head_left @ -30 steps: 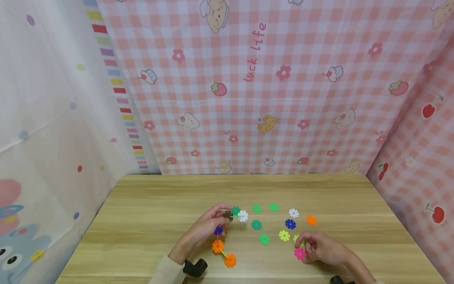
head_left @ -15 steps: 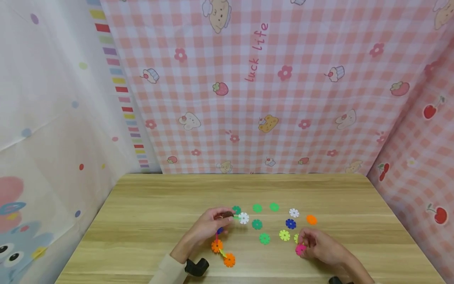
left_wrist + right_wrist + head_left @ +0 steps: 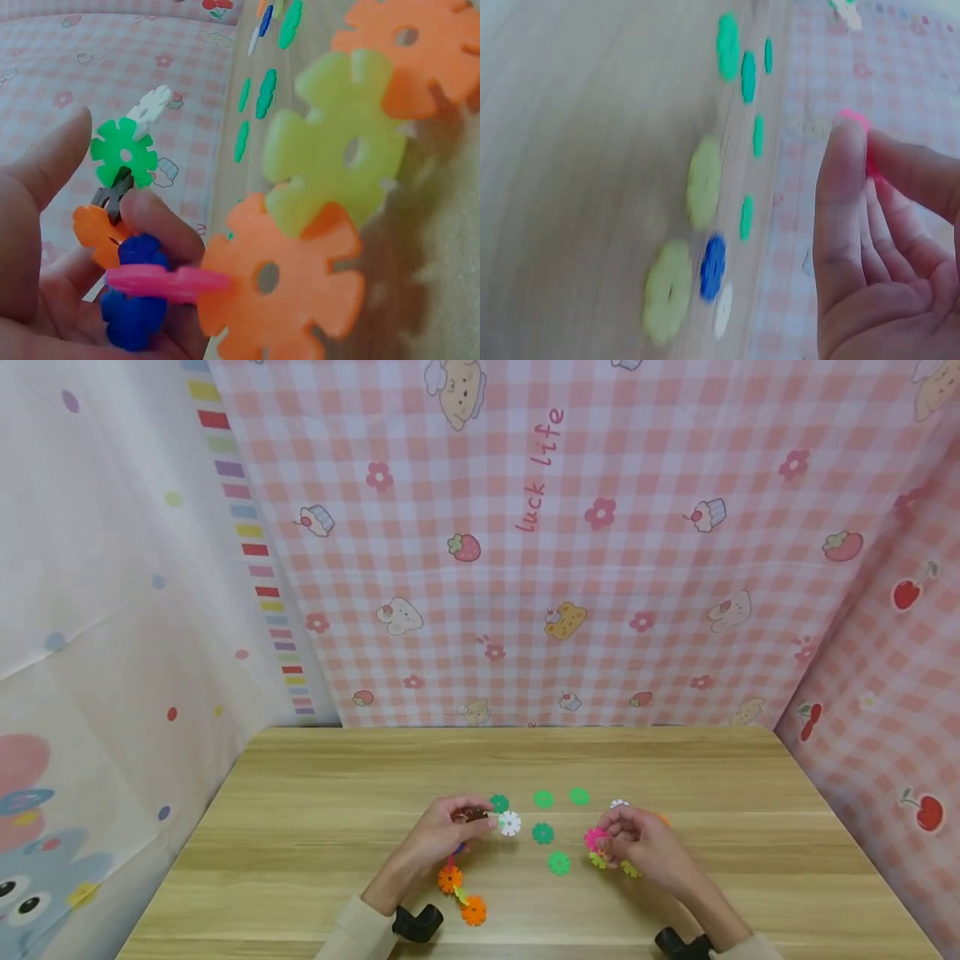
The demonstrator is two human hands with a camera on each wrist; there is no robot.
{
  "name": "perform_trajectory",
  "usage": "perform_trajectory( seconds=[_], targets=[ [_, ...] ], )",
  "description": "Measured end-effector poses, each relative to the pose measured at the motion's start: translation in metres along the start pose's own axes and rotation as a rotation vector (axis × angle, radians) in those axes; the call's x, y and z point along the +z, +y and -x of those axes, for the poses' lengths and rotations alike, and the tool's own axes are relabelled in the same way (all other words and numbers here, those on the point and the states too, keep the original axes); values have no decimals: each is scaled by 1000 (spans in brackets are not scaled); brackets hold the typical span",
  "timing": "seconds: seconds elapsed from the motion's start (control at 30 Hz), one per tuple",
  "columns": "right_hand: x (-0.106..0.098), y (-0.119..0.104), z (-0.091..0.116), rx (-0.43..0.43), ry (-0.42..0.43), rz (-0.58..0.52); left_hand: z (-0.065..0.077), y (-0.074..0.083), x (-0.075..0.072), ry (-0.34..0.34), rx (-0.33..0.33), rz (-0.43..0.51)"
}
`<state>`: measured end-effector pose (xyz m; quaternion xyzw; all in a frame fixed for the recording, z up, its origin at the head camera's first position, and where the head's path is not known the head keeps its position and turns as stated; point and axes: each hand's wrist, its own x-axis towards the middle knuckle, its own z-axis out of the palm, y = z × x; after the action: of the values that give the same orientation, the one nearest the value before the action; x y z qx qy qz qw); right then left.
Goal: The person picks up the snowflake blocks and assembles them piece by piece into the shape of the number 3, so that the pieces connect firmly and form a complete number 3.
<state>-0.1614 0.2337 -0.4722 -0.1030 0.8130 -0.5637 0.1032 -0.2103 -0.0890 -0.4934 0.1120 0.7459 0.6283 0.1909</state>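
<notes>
My left hand (image 3: 435, 839) grips a chain of interlocking plastic snowflake discs. Seen from the left wrist, the chain runs from an orange disc (image 3: 431, 56) through a yellow disc (image 3: 337, 142), a second orange disc (image 3: 281, 281), pink (image 3: 161, 283) and blue discs, and a further orange one, to the brown disc (image 3: 114, 196). Beyond that, a green disc (image 3: 124, 153) and a white disc (image 3: 152, 107) stick out past the fingers. My right hand (image 3: 652, 852) pinches a loose pink snowflake disc (image 3: 595, 838) between thumb and fingertips, raised off the table.
Several green discs (image 3: 543, 833) lie flat on the wooden table (image 3: 315, 810) between the hands. Yellow discs (image 3: 703, 184), a blue disc (image 3: 713, 268) and a white disc (image 3: 724, 310) lie under the right hand. A checked curtain (image 3: 570, 568) hangs behind the table.
My right hand has moved left and away from me, carrying the pink disc toward the chain. The chain's orange end has shifted slightly left; the left hand stays nearly in place.
</notes>
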Motion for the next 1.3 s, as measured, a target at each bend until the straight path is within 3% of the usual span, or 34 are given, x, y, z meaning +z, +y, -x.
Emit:
perform_trajectory(
  seconds=[0.2, 0.4, 0.67, 0.83, 1.3],
  targets=[
    [25, -6, -11, -36, 27, -49, 1, 1, 1, -5, -2, -12],
    [49, -7, -20, -92, 42, -30, 2, 1, 1, -9, 9, -4],
    [75, -10, -29, -83, 161, 10, 0, 0, 4, -11, 20, -2],
    [83, -12, -31, -101, 229, 55, 0, 0, 6, -45, 3, 1],
    [91, -14, -31, -125, 293, 143, 2, 7, 14, -100, -6, 12]
  ],
)
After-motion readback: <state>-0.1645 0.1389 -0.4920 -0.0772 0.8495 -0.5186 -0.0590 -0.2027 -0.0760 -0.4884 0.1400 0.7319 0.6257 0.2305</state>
